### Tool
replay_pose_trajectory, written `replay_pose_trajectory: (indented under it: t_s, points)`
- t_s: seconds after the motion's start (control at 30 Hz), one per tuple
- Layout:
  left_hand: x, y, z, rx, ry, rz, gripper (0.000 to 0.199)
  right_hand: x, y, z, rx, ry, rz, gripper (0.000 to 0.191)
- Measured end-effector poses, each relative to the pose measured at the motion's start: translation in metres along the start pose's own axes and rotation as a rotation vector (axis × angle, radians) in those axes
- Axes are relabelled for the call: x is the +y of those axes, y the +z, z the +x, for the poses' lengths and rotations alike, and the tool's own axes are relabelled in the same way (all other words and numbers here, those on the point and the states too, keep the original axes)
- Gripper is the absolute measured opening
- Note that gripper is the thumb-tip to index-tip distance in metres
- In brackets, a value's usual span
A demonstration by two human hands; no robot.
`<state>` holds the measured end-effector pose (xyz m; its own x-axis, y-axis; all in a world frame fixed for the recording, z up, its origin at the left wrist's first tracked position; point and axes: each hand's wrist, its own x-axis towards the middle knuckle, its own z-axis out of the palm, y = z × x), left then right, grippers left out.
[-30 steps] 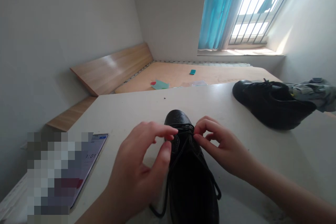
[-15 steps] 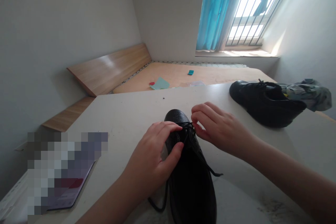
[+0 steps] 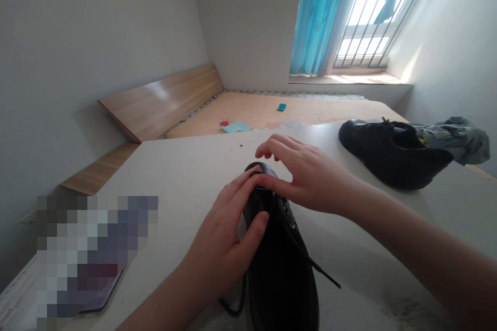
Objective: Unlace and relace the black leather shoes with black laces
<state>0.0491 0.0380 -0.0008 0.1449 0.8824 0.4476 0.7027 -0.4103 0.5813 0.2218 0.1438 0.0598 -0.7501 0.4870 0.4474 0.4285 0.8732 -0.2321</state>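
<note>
A black lace-up shoe stands on the white table in front of me, its toe pointing away. My left hand grips its front part from the left, fingers over the lacing and thumb on the tongue side. Over the toe, my right hand has its fingers spread and raised. Its thumb meets my left fingertips near the front lace; whether a lace lies between them is hidden. One loose lace end hangs out to the right, and another loop droops on the left.
Another black shoe sits at the table's right rear, beside a crumpled greyish cloth. A blurred-out flat item lies on the left of the table. Behind is a bed with small papers on it.
My right hand has moved left over the toe and its pinch has opened. The right lace end now stretches farther out. My left hand has stayed on the shoe.
</note>
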Motion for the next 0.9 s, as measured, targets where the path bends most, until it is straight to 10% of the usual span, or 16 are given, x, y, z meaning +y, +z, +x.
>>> replay_pose_trajectory:
  t_s: [0.23,0.43,0.7,0.9]
  points:
    - [0.004,-0.003,0.002,-0.041,0.036,-0.037,0.047,0.034,-0.022,0.000,-0.647,0.188,0.847,0.029]
    - [0.003,-0.004,0.001,-0.020,-0.068,-0.140,0.053,0.066,-0.028,-0.001,-0.501,0.235,1.249,0.036]
    - [0.002,-0.005,0.000,0.018,-0.235,-0.439,0.048,0.035,-0.049,0.002,-0.171,0.334,0.817,0.051]
    - [0.003,-0.014,0.007,0.106,-0.336,-0.930,0.016,-0.025,-0.063,-0.010,-0.658,0.198,1.034,0.031]
